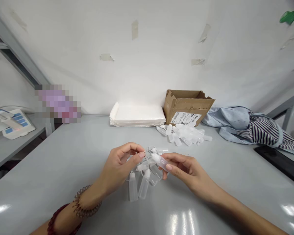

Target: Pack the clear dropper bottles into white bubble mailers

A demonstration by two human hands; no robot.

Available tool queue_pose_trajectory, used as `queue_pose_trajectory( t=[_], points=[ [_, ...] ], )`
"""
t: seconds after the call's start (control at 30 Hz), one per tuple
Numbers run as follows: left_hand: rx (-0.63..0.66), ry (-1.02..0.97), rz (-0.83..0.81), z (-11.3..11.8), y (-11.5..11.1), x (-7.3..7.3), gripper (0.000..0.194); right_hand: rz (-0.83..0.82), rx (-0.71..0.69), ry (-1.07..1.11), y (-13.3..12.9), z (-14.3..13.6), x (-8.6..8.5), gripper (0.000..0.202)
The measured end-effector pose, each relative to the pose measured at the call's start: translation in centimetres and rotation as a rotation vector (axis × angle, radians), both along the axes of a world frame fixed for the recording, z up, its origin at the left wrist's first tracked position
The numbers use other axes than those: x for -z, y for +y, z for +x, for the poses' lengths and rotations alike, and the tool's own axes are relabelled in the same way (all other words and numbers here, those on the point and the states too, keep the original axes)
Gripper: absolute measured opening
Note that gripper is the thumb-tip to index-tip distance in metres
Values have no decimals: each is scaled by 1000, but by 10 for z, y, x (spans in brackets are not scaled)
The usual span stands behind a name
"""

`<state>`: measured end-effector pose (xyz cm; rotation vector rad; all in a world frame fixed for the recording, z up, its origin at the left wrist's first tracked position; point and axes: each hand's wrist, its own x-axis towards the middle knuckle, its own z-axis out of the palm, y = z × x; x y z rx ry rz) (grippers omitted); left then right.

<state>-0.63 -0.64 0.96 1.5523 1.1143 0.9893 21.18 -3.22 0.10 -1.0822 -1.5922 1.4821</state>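
Several small translucent plastic bottles with white nozzle tips lie bunched on the grey table, some joined to thin loops; one bottle [133, 187] lies nearest me on the left. My right hand [186, 168] grips another bottle [161, 161] between thumb and fingers, its white tip pointing up and left. Left of that tip, my left hand [124, 161] pinches a thin loop or string at its fingertips; the exact part is too small to make out. Both hands are just over the bunch.
Behind the hands, a larger pile of similar bottles [186, 133] lies before an open cardboard box [188, 106]. Left of the box is a stack of white envelopes [139, 114]. Blue and striped cloth [250, 125] and a black phone-like object [279, 163] lie at the right.
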Motion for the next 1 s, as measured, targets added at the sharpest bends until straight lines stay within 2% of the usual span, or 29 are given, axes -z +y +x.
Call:
queue_pose_trajectory(
  t=[0.27,1.0],
  points=[
    [47,24,53,-1,0,2,14,-3,-7,-16,0,-1,-1,25],
    [89,30,35,-2,-1,1,18,-9,18,-37,0,1,-5,28]
  ],
)
